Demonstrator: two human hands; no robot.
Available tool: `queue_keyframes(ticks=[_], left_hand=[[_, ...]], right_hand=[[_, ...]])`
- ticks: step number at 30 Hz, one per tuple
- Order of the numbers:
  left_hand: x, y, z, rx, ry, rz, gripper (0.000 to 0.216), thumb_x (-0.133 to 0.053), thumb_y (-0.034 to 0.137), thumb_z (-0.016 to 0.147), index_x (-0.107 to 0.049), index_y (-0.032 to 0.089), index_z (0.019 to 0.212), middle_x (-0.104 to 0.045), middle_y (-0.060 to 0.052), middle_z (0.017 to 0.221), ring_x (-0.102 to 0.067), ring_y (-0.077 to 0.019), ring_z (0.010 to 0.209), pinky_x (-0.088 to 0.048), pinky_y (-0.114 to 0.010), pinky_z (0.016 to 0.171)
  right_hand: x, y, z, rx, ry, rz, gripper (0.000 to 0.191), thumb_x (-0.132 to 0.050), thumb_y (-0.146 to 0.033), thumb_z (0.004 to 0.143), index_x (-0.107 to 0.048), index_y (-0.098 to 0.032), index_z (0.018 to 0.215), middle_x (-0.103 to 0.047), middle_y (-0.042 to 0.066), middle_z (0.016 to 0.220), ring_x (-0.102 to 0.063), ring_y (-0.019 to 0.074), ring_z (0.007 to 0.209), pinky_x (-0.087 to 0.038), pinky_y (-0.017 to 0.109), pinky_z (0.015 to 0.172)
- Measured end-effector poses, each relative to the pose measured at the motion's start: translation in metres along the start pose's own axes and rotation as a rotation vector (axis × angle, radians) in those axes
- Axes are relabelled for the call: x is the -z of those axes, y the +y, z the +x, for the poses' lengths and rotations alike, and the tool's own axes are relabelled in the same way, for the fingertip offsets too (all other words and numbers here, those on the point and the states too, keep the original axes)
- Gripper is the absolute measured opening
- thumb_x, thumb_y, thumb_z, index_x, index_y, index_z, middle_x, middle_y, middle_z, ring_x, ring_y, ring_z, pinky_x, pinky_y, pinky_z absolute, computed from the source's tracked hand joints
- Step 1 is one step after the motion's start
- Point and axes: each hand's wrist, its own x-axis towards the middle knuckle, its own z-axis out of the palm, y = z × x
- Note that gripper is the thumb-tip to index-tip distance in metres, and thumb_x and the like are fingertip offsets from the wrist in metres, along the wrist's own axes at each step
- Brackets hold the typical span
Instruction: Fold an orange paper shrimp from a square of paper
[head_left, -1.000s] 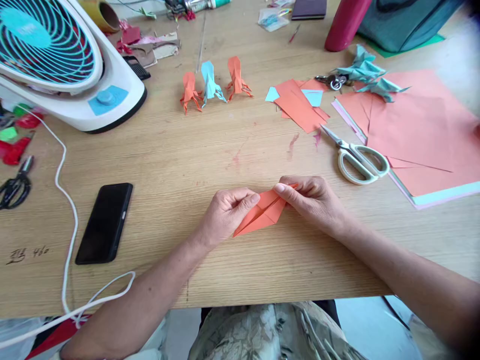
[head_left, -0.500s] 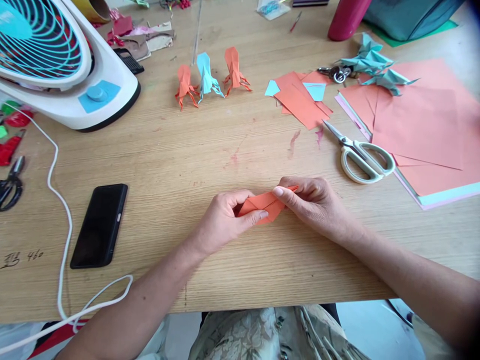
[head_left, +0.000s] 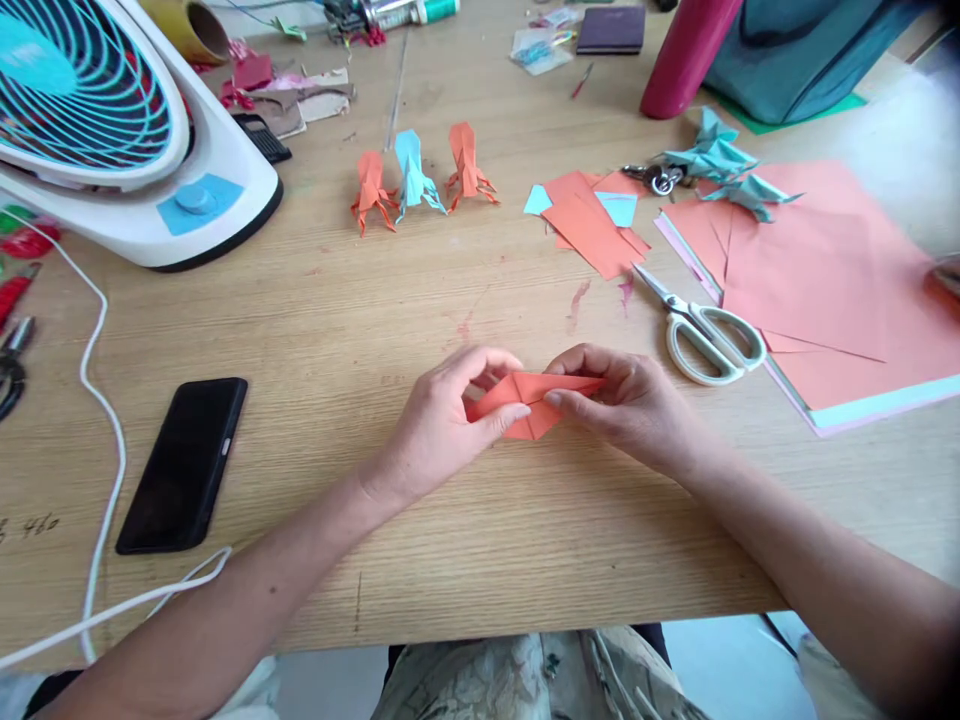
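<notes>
Between my two hands, just above the wooden table, is a folded piece of orange paper [head_left: 534, 388] with creases and a pointed right end. My left hand [head_left: 466, 405] pinches its left part, thumb on the near face and fingers behind. With thumb and fingers my right hand [head_left: 616, 398] grips the right part near the point. Beyond them stand three folded paper figures with legs: an orange one [head_left: 370, 188], a light-blue one [head_left: 412, 172] and another orange one [head_left: 464, 160]. White-handled scissors [head_left: 709, 335] lie to the right of my right hand.
A white fan [head_left: 217, 190] stands at the left, its cord [head_left: 112, 420] running past a black phone [head_left: 184, 465]. On the right lie orange paper sheets [head_left: 814, 270], cut orange pieces [head_left: 589, 225], blue folded figures [head_left: 716, 150] and keys [head_left: 661, 180]. A magenta bottle [head_left: 686, 60] stands behind.
The orange paper is turned so more of its creased face shows, with both hands shifted on it. My left fingers have lifted slightly. The camera view has moved a little.
</notes>
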Motion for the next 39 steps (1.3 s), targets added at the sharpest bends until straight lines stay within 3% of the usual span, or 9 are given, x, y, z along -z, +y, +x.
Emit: queue_keyframes(ticks=[3,5,9,15,18,22,27,33,39], left_hand=[[0.002,0.001,0.003,-0.399,0.21,0.314,0.029,-0.07,0.027,0.09,-0.061,0.019,0.116,-0.068,-0.011,0.117,-0.065,-0.0229,0.108,-0.053,-0.038,0.093],[0.001,0.0,0.003,-0.629,0.21,0.499,0.028,-0.071,0.031,0.09,-0.063,0.019,0.114,-0.071,-0.01,0.116,-0.064,-0.0257,0.113,-0.052,-0.042,0.098],[-0.005,-0.005,-0.001,-0.8,0.171,0.645,0.016,-0.069,0.015,0.092,-0.067,0.018,0.107,-0.077,-0.005,0.11,-0.07,-0.0221,0.108,-0.053,-0.039,0.098],[-0.007,-0.013,-0.013,-0.756,0.052,0.552,0.009,-0.066,0.009,0.093,-0.068,0.012,0.101,-0.077,-0.012,0.107,-0.074,-0.023,0.104,-0.061,-0.034,0.087],[-0.006,-0.016,-0.023,-0.671,0.003,0.535,0.009,-0.064,0.008,0.093,-0.068,0.012,0.1,-0.077,-0.012,0.109,-0.074,-0.0231,0.105,-0.062,-0.033,0.089],[-0.007,-0.017,-0.029,-0.598,-0.037,0.538,0.014,-0.06,0.006,0.094,-0.068,0.015,0.101,-0.078,-0.01,0.109,-0.074,-0.0222,0.105,-0.061,-0.033,0.092],[-0.007,-0.013,-0.028,-0.541,-0.035,0.49,0.015,-0.064,0.009,0.093,-0.068,0.013,0.107,-0.077,-0.012,0.112,-0.074,-0.0226,0.107,-0.062,-0.033,0.093],[-0.008,-0.013,-0.029,-0.54,-0.053,0.515,0.014,-0.065,0.01,0.093,-0.068,0.014,0.106,-0.077,-0.012,0.113,-0.073,-0.0237,0.109,-0.062,-0.035,0.092],[-0.009,-0.013,-0.029,-0.548,-0.061,0.532,0.013,-0.066,0.01,0.092,-0.069,0.014,0.104,-0.078,-0.011,0.113,-0.074,-0.025,0.106,-0.062,-0.037,0.093]], right_hand=[[0.002,0.002,0.002,-0.057,0.11,0.083,0.029,-0.075,-0.04,0.083,-0.063,-0.02,0.1,-0.069,0.001,0.081,-0.058,0.0134,0.065,-0.04,0.025,0.056],[0.002,0.002,0.003,-0.078,0.132,0.132,0.034,-0.076,-0.042,0.082,-0.059,-0.021,0.103,-0.069,0.001,0.08,-0.058,0.0131,0.063,-0.04,0.025,0.054],[-0.002,0.002,0.002,-0.093,0.102,0.12,0.028,-0.07,-0.042,0.087,-0.056,-0.021,0.101,-0.069,0.001,0.08,-0.062,0.0146,0.068,-0.044,0.026,0.058],[0.0,-0.003,-0.013,-0.012,-0.064,-0.336,0.005,-0.059,-0.024,0.096,-0.063,-0.022,0.098,-0.07,0.002,0.091,-0.066,0.0163,0.08,-0.049,0.028,0.069],[0.004,-0.004,-0.024,0.113,-0.114,-0.586,0.011,-0.059,-0.016,0.094,-0.065,-0.022,0.102,-0.065,0.005,0.104,-0.064,0.0171,0.086,-0.05,0.03,0.074],[0.005,0.0,-0.032,0.337,-0.081,-0.696,0.019,-0.055,-0.014,0.097,-0.064,-0.021,0.112,-0.063,0.01,0.112,-0.062,0.0209,0.096,-0.052,0.036,0.083],[0.002,0.005,-0.031,0.563,-0.098,-0.872,0.017,-0.056,-0.014,0.097,-0.064,-0.019,0.111,-0.069,0.01,0.104,-0.06,0.0223,0.09,-0.048,0.038,0.078],[0.001,0.004,-0.031,0.627,-0.076,-0.974,0.014,-0.058,-0.011,0.098,-0.066,-0.018,0.106,-0.075,0.006,0.104,-0.058,0.0215,0.091,-0.04,0.038,0.075],[0.0,0.006,-0.03,0.601,-0.156,-0.957,0.018,-0.052,-0.011,0.1,-0.066,-0.018,0.107,-0.075,0.006,0.101,-0.06,0.0183,0.083,-0.038,0.037,0.072]])
